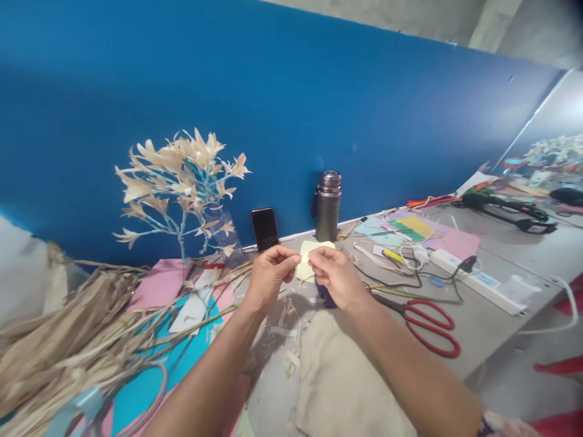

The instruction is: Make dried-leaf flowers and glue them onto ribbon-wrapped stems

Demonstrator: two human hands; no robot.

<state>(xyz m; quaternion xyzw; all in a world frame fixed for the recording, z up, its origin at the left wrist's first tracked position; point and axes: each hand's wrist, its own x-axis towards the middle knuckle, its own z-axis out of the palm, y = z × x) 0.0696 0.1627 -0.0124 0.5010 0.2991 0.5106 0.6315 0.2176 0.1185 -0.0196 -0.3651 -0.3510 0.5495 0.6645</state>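
Observation:
Above the middle of the table, my left hand (272, 274) and my right hand (336, 274) face each other, a small gap apart. Each has thumb and forefinger pressed together in a pinch. Something thin and pale seems to lie between the fingertips, too small to name. Behind them is a pale yellow paper (302, 270), partly hidden by my right hand. A dark blue object (326, 298) shows below that hand, mostly covered. Nearer to me lies a beige cloth (346, 376). Red-handled scissors (432, 328) rest to the right of my right forearm.
At left, pale artificial flowers (182, 176) stand above dried husk strips (68, 328) and coloured papers (159, 282). A phone (265, 229) and a thermos flask (328, 209) stand by the blue partition (282, 109). A power strip (478, 282) and cables lie at right.

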